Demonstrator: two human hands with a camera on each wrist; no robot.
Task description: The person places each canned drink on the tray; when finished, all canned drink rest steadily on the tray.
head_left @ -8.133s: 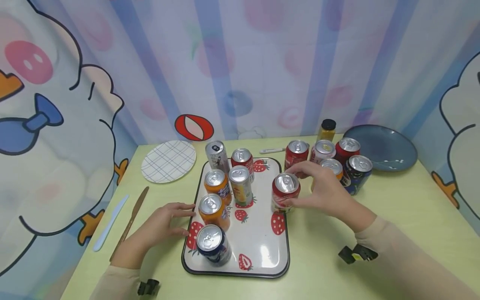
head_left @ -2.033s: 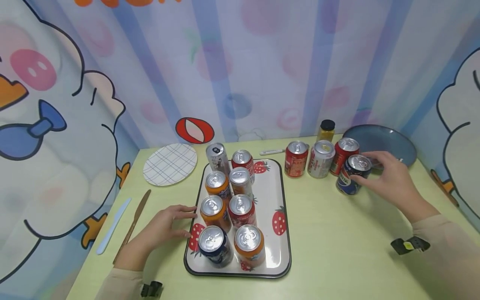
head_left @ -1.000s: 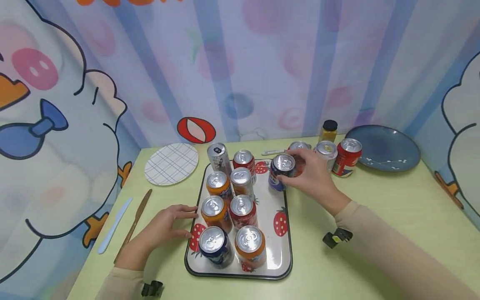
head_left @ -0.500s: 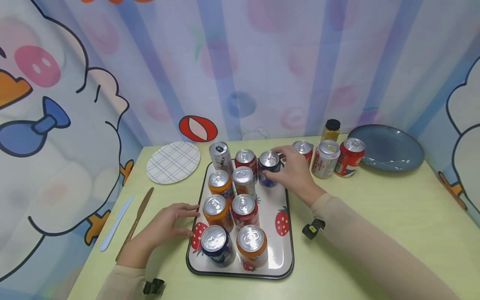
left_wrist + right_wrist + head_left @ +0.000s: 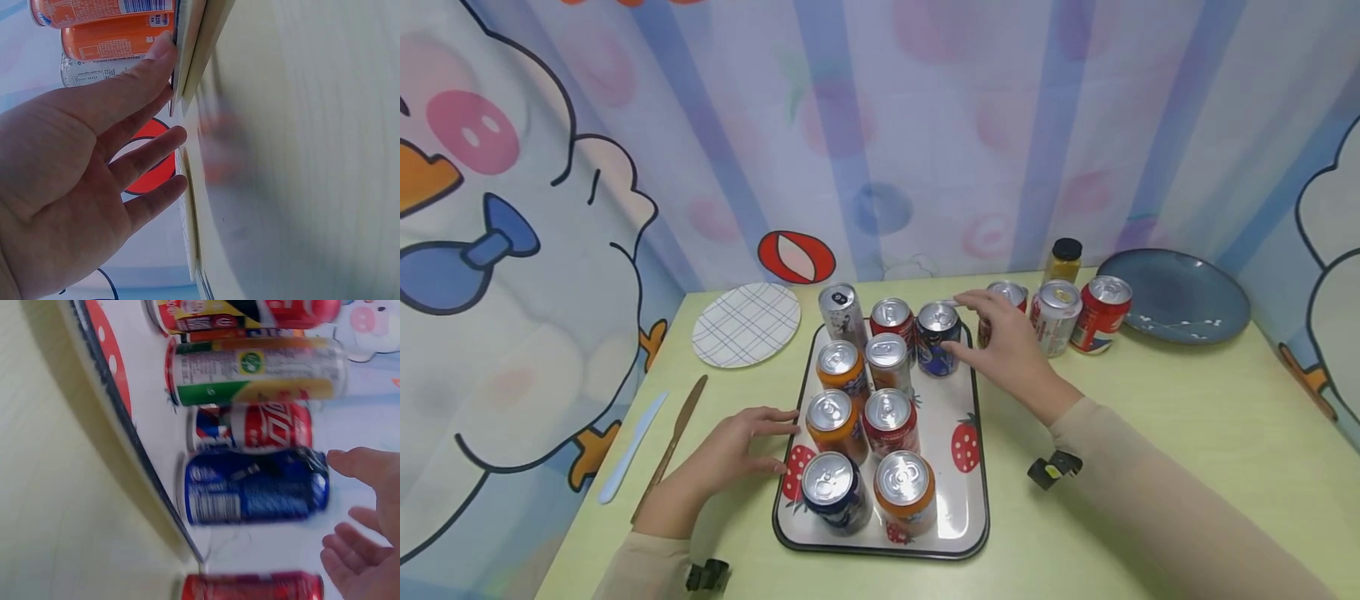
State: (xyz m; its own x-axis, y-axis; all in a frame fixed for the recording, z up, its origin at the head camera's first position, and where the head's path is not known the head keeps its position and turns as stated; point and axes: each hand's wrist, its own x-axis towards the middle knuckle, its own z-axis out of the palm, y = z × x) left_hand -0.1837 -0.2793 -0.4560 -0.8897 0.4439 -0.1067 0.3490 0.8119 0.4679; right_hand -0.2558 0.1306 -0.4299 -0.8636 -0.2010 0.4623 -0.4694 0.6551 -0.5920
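A dark blue soda can (image 5: 937, 354) stands upright in the back right corner of the strawberry-print tray (image 5: 938, 454). My right hand (image 5: 1018, 358) is just to its right with fingers spread; in the right wrist view the thumb tip is right at the can's top edge and the other fingers are apart from it. My left hand (image 5: 722, 458) rests at the tray's left rim, its fingertips on the edge. Also on the tray are orange cans (image 5: 835, 421), a front dark blue can (image 5: 833, 492), a front orange-banded can (image 5: 905, 492), red cans (image 5: 891, 421) and slim cans (image 5: 841, 317).
Right of the tray stand a red can (image 5: 987, 329), partly behind my right hand, a silver can (image 5: 1056, 321) and another red can (image 5: 1101, 317). Behind them are a black-capped jar (image 5: 1063, 260) and a blue plate (image 5: 1180, 292). Left lie a checked plate (image 5: 747, 325) and two knives (image 5: 681, 421).
My right hand took the dark blue can from the right-hand group, carried it left onto the tray, let go and drew back slightly. Earlier, a red and an orange-banded can joined the tray.
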